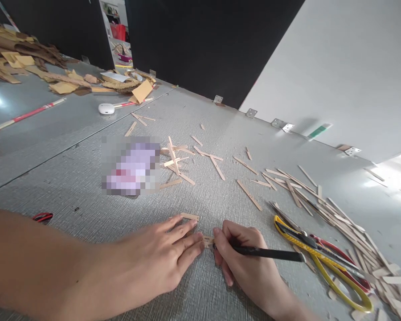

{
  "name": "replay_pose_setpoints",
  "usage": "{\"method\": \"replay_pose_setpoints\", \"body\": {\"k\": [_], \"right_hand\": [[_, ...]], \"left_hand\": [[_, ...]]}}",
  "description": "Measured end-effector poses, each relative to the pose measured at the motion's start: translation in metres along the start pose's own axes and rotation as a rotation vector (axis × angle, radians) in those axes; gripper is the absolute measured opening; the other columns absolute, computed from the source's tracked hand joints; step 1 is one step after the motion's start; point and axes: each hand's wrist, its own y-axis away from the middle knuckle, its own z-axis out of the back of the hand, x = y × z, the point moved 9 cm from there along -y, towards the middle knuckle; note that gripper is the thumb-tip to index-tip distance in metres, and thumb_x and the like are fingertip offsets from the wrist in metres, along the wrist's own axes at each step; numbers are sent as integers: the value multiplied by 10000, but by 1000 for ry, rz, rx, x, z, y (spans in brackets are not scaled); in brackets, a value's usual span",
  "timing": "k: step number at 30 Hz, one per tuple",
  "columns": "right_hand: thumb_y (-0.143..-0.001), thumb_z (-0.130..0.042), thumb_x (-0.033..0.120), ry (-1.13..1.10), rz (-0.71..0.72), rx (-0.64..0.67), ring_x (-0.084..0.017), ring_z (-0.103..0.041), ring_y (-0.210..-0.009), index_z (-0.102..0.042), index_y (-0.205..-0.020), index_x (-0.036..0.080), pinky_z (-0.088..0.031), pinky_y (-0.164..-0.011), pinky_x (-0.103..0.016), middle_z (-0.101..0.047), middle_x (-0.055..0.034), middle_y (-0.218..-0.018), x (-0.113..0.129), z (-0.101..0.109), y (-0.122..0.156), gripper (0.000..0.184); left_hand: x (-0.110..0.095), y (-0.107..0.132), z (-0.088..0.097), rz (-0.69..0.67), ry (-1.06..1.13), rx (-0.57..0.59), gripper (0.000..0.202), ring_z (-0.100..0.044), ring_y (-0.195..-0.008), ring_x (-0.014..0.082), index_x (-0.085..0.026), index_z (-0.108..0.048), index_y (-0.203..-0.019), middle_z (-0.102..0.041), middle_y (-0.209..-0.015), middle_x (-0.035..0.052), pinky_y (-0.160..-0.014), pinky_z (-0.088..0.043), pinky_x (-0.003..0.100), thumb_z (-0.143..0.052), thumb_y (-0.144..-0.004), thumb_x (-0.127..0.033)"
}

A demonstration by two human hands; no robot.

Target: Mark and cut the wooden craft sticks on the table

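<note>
My left hand [160,258] lies flat on the grey table [87,178], fingers stretched out and pressing down a small wooden stick piece [207,241] at the fingertips. Another short stick [189,216] lies just beyond those fingers. My right hand [243,258] is closed round a black pen [270,253], its tip touching the small wooden piece between the two hands.
Yellow-handled scissors [324,267] and a red-handled tool [341,258] lie right of my right hand. Several wooden sticks [314,200] are scattered across the table's middle and right. Cardboard scraps [36,67] pile at the far left, with a white round object [106,108] and a blurred patch [130,166].
</note>
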Motion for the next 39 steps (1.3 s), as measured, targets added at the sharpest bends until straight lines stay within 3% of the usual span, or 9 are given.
{"method": "replay_pose_setpoints", "body": {"k": [11,22,28,39], "right_hand": [[-1076,-512,398,60,27,-17,-89,-431,-294,-490,-605,227,-364,-388,-207,-465,59,-381,3,1,0,501],[-1053,-526,344,102,62,10,-85,-439,-321,-483,-591,222,-349,-388,-199,-453,64,-396,8,1,1,480],[-1063,-512,406,-26,15,4,-80,-432,-301,-476,-626,229,-296,-323,-186,-505,46,-445,2,0,1,472],[-1047,-531,374,25,7,-15,-75,-394,-287,-472,-591,229,-296,-350,-187,-435,71,-376,5,0,-1,482]], "left_hand": [[0,0,-3,14,-6,-1,440,-584,-1334,288,-68,-650,-1370,-681,-1389,123,-1147,-375,436,-611,-966,-238],[-2,2,0,4,-6,-6,467,-585,-1336,299,-45,-643,-1378,-676,-1395,128,-1152,-371,447,-626,-942,-213],[-1,0,1,-1,-25,-16,470,-590,-1329,280,-70,-674,-1351,-700,-1367,100,-1144,-385,428,-677,-910,-235],[-3,1,1,-12,-30,0,514,-585,-1336,304,-52,-649,-1373,-675,-1397,131,-1157,-378,454,-679,-907,-267]]}}
